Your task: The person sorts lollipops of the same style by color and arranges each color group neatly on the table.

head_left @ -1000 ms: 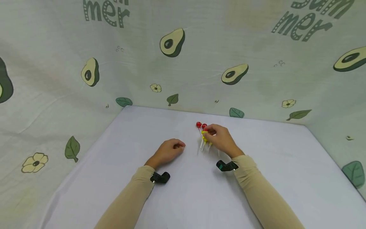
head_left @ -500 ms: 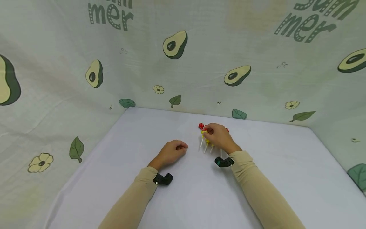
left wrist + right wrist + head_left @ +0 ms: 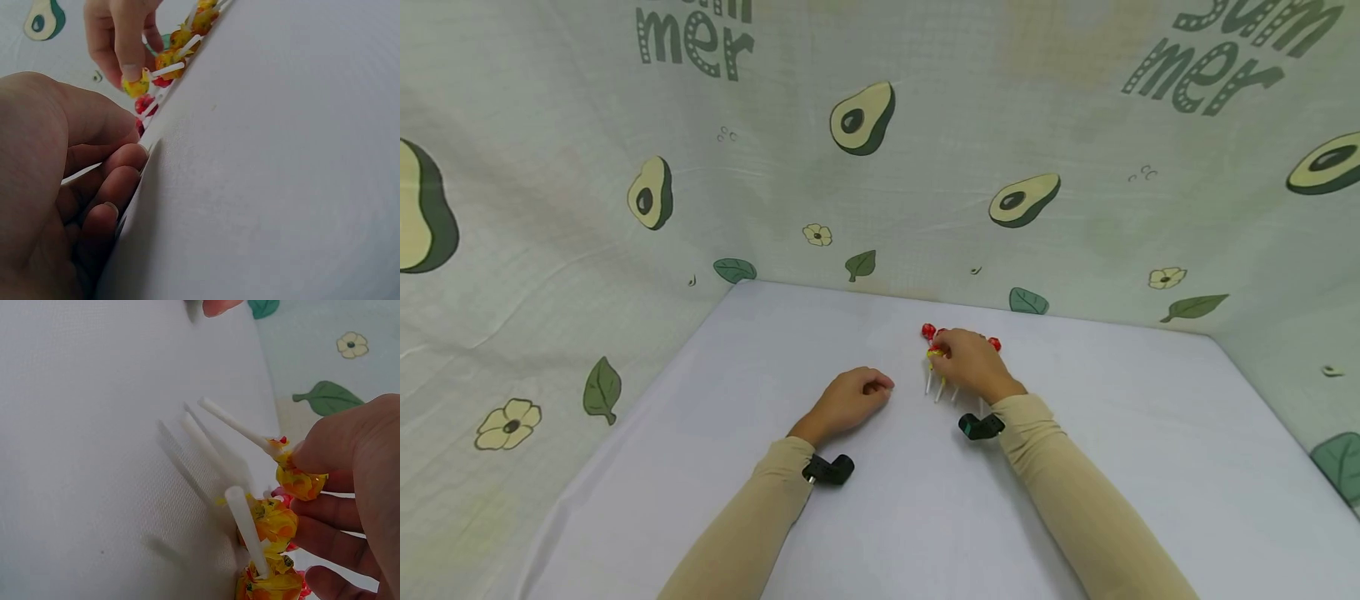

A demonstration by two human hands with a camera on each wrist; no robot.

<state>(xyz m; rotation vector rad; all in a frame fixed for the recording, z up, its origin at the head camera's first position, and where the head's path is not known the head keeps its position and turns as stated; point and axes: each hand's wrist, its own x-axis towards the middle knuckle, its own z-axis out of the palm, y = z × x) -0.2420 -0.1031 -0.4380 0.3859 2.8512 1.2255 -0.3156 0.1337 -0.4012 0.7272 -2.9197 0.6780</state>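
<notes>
My right hand is at a cluster of wrapped lollipops towards the back of the table, pinching a yellow lollipop by its head between thumb and fingers. Its white stick points away from the palm. Beside it, in the right wrist view, are another yellow lollipop and a nearer one. A red lollipop lies behind the hand's fingertips, and a second red lollipop shows past the knuckles. The hand hides part of the group. My left hand rests on the table, fingers loosely curled, holding nothing.
A white-covered table carries everything. A cloth backdrop printed with avocados, leaves and flowers rises behind and along the sides. Each wrist wears a black camera, such as the left wrist camera.
My right hand has come slightly nearer and lower with the yellow lollipop in its fingers. Red heads now show on its right side. The view has shifted a little; my left hand stays resting.
</notes>
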